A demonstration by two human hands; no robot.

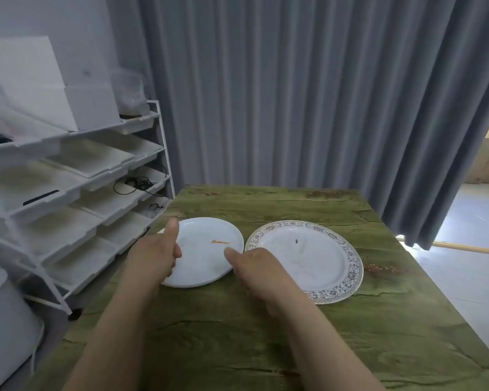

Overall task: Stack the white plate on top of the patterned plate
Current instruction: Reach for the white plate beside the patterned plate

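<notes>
The white plate [206,255], with a small orange smear in its middle, lies flat on the green wooden table [266,348], left of centre. The patterned plate [308,261], white with a blue-grey ornamental rim, lies just to its right, and the two rims almost touch. My left hand [156,255] is at the white plate's left edge, thumb raised over the rim and spread from the fingers. My right hand [254,269] is at that plate's right edge, between the two plates, with its thumb tip on the rim and its fingers curled down out of sight.
A white rack of sloping trays [76,176] stands close to the table's left side. A grey curtain [294,94] hangs behind the far edge. A white bin [6,334] sits on the floor at the lower left.
</notes>
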